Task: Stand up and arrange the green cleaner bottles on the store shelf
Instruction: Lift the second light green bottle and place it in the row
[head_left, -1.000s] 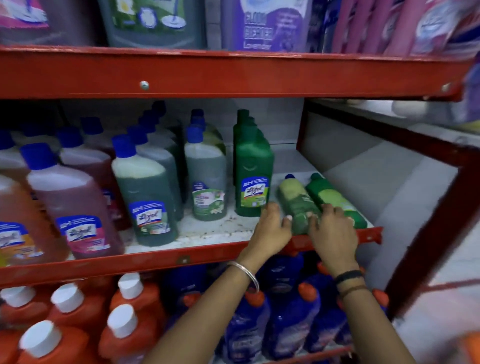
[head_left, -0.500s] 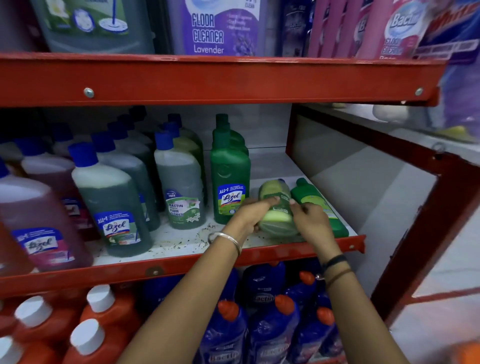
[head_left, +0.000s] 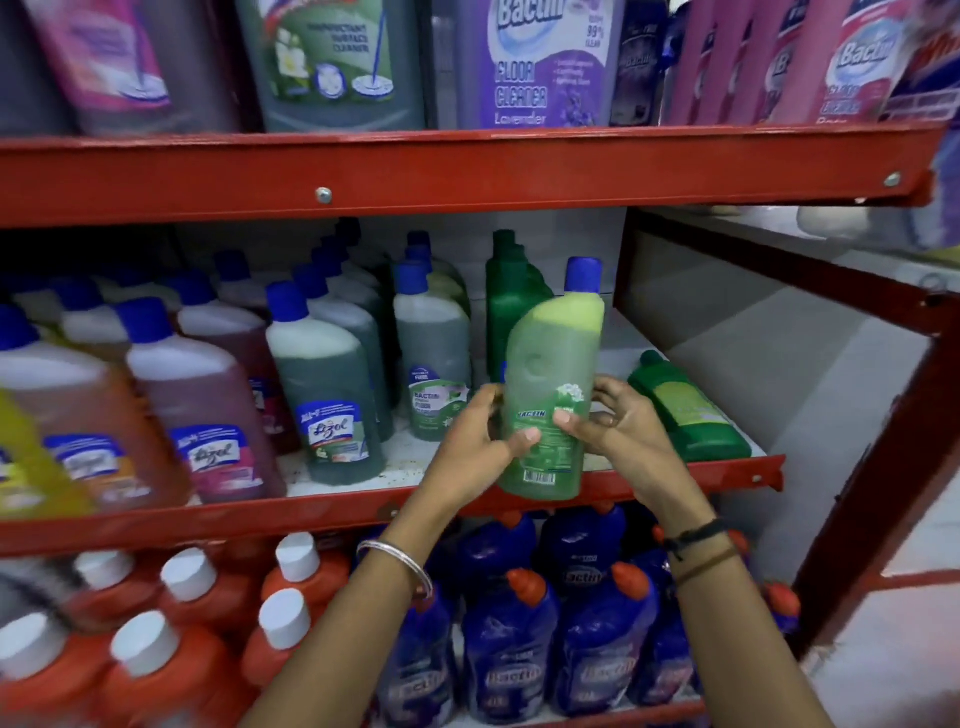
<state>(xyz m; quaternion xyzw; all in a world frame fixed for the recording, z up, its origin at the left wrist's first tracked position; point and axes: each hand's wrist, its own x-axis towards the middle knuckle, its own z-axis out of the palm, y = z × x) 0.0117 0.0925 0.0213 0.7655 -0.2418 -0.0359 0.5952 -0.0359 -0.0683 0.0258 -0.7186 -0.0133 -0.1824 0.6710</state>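
A light green cleaner bottle (head_left: 550, 374) with a blue cap is held nearly upright, slightly tilted, in front of the middle shelf's red front edge (head_left: 332, 512). My left hand (head_left: 472, 441) grips its left side and my right hand (head_left: 618, 431) grips its right side, thumbs across the label. A dark green bottle (head_left: 685, 410) lies on its side on the shelf to the right. Behind the held bottle stands a dark green bottle (head_left: 514, 306) in a row. More green bottles with blue caps (head_left: 431, 353) stand to the left.
Pink and amber bottles (head_left: 202, 395) fill the shelf's left part. The upper red shelf beam (head_left: 467, 166) hangs close overhead with large cans above. Blue bottles (head_left: 509, 644) and orange bottles (head_left: 171, 670) stand on the lower shelf. A red upright post (head_left: 883, 467) bounds the right.
The light green bottle was lying on the shelf under both hands. Both hands have lifted it off the shelf and turned it upright, cap up.
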